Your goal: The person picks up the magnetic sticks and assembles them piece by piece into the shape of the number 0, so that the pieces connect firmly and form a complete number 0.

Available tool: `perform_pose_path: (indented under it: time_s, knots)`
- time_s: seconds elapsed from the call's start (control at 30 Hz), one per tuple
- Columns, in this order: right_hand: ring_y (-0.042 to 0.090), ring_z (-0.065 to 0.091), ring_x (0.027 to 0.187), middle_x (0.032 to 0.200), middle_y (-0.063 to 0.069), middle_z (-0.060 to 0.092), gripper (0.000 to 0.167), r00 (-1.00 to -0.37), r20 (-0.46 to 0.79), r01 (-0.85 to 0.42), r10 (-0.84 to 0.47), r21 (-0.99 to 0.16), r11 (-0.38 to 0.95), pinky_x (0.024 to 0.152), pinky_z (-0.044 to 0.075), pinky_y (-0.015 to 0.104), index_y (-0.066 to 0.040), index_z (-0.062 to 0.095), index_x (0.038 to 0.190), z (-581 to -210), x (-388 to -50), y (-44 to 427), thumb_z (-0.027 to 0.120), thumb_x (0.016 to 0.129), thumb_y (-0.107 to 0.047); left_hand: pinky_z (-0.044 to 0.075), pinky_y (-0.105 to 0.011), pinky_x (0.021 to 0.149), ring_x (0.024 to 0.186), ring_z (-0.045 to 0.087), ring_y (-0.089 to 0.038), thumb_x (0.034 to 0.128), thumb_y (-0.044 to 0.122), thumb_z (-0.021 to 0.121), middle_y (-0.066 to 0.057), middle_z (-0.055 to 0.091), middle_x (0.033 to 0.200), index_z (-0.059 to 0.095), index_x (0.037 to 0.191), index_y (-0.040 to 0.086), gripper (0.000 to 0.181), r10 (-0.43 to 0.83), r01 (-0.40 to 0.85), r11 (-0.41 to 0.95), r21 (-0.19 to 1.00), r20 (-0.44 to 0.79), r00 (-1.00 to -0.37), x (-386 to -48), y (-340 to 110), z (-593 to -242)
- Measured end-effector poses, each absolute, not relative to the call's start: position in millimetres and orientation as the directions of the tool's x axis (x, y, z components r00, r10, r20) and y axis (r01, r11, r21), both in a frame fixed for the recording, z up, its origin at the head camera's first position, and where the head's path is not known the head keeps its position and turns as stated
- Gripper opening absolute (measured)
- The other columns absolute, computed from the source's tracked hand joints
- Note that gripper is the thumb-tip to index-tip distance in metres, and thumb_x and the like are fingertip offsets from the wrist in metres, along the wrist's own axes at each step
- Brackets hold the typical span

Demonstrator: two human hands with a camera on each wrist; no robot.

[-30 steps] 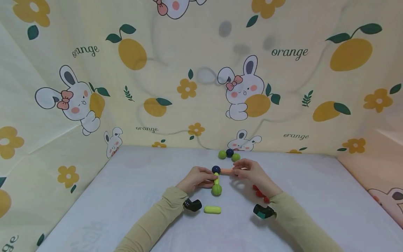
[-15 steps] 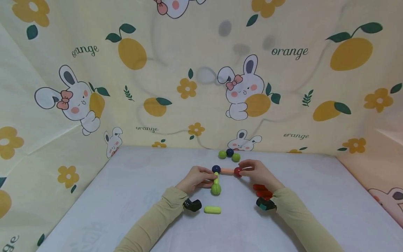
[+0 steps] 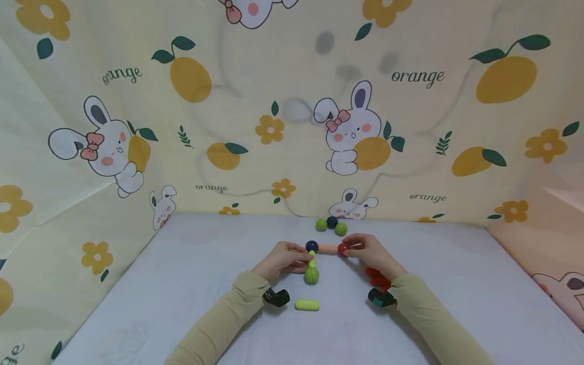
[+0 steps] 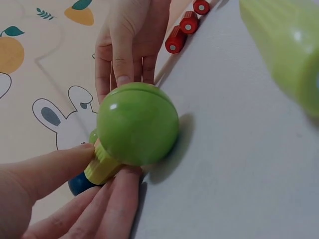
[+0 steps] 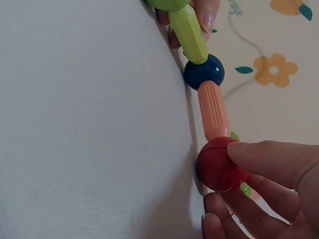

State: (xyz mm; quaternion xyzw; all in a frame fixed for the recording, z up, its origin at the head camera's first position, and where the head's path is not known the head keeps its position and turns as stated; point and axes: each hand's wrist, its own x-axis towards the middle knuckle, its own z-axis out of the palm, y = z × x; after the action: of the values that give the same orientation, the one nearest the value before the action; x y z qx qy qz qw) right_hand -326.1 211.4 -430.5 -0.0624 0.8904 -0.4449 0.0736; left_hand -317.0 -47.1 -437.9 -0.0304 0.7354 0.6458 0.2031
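My left hand (image 3: 285,261) pinches a yellow-green magnetic rod (image 5: 189,35), which joins a green ball (image 4: 137,124) at its near end to a dark blue ball (image 5: 204,71) at its far end. From the blue ball a peach rod (image 5: 214,109) runs right to a red ball (image 5: 222,164). My right hand (image 3: 371,253) holds that red ball between thumb and fingers. In the head view the joined pieces form a corner low over the white table.
A loose yellow-green rod (image 3: 307,305) lies nearer the person. Several red rods (image 4: 188,24) lie beside the right wrist. Two green balls and a blue ball (image 3: 332,222) sit at the back, before a printed cloth backdrop (image 3: 246,101).
The right hand was at the peach rod's right end, hiding the red ball. It has shifted slightly right, and the red ball now shows in its fingers. The left hand keeps its hold.
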Motion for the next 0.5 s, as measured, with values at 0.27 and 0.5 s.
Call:
perform_pose_path:
  time_s: [0.27, 0.5]
  knots:
    - [0.029, 0.058, 0.107, 0.115, 0.010, 0.063, 0.035, -0.983, -0.070, -0.049, -0.170, -0.793, 0.607, 0.091, 0.048, 0.047, -0.006, 0.062, 0.120, -431, -324, 208, 0.071, 0.088, -0.016, 0.058, -0.030, 0.071, 0.076, 0.068, -0.018, 0.0831, 0.013, 0.076, -0.012, 0.069, 0.093, 0.065, 0.106, 0.000, 0.028, 0.271, -0.272, 0.156, 0.950, -0.306, -0.913, -312, -54, -434]
    - [0.029, 0.058, 0.106, 0.115, 0.010, 0.063, 0.035, -0.985, -0.072, -0.040, -0.156, -0.789, 0.613, 0.090, 0.048, 0.046, -0.007, 0.062, 0.120, -429, -325, 209, 0.071, 0.087, -0.017, 0.058, -0.030, 0.069, 0.076, 0.068, -0.019, 0.0866, 0.014, 0.072, -0.015, 0.070, 0.091, 0.064, 0.106, 0.000, 0.025, 0.358, -0.186, 0.204, 0.961, -0.249, -0.900, -299, -70, -427]
